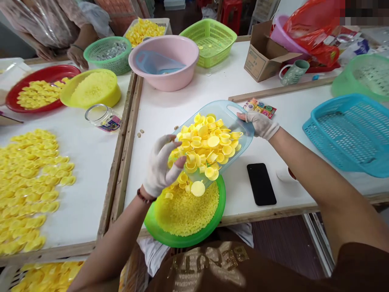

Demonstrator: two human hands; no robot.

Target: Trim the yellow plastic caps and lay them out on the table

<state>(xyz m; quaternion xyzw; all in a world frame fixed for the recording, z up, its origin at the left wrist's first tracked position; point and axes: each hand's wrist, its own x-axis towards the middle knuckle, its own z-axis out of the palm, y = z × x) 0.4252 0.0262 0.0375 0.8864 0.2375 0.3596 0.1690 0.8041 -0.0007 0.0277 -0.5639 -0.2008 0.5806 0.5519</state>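
My right hand (261, 123), in a white glove, grips the handle end of a pale blue plastic scoop tray (227, 111) heaped with yellow plastic caps (208, 144). The tray tilts down toward me over a green bowl (182, 239) that rests at the table's front edge and holds yellow material. My gloved left hand (161, 166) sits at the tray's lower lip with its fingers in the caps, and a few caps are sliding off into the bowl.
A black phone (261, 183) lies right of the bowl. A blue basket (349, 134) stands at right, a pink basin (164, 61) and green baskets (209, 40) at the back. Yellow caps (27, 182) cover the left table, where another person (48, 28) works.
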